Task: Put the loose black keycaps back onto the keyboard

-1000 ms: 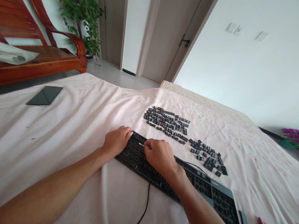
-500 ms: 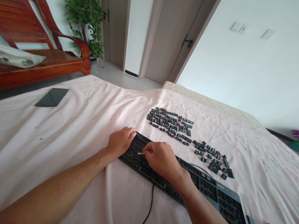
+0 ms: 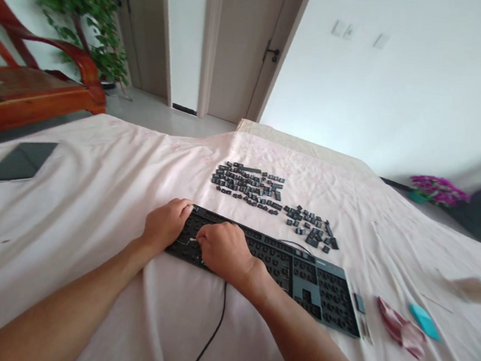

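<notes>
A black keyboard (image 3: 300, 268) with its keycaps removed lies on a pale pink sheet (image 3: 95, 189). My left hand (image 3: 164, 225) rests on the keyboard's left end and holds it down. My right hand (image 3: 223, 251) pinches a thin white cotton swab (image 3: 193, 239) whose tip touches the keyboard's left part. Several loose black keycaps (image 3: 246, 185) lie in a patch behind the keyboard, with a second cluster of keycaps (image 3: 312, 227) to their right.
The keyboard's black cable (image 3: 211, 331) runs toward me. A dark tablet (image 3: 19, 161) lies far left. A pink cloth (image 3: 400, 329), a teal item (image 3: 425, 321) and a small dark piece (image 3: 358, 303) lie right of the keyboard. A wooden bench (image 3: 32, 89) stands beyond.
The view has swung right and down, so everything shifted left. My right hand has moved the swab a little toward the keyboard's near left part. The left hand stays on the keyboard end.
</notes>
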Available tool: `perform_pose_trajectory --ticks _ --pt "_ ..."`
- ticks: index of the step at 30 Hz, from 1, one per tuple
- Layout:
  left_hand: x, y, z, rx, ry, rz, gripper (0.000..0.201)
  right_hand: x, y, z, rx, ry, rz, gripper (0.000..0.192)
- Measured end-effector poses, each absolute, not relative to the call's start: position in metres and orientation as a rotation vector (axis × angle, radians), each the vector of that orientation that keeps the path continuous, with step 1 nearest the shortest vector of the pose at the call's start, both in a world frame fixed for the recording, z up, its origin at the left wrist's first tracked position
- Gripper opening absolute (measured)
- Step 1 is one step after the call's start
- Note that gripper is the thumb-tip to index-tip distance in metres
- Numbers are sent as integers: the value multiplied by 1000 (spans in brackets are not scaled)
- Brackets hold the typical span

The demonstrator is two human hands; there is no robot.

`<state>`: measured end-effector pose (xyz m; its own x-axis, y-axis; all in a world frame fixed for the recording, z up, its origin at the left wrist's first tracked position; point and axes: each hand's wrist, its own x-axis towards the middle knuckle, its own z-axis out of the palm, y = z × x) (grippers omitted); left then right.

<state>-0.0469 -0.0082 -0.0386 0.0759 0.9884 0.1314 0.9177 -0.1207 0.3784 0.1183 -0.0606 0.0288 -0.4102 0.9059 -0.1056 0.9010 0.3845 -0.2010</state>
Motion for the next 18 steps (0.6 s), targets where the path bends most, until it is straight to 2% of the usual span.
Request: perform_pose_trajectory --ticks 7,10,18 --pt "-39 6 -29 2183 1900 449 43 143 -69 29 -1708 -2527 273 29" --pt "-27 12 -28 2323 1767 556 41 158 -71 32 -1776 -2549 250 28" --pt "-23 18 -39 2372 1713 450 35 234 -98 42 -2002 -2453 198 27"
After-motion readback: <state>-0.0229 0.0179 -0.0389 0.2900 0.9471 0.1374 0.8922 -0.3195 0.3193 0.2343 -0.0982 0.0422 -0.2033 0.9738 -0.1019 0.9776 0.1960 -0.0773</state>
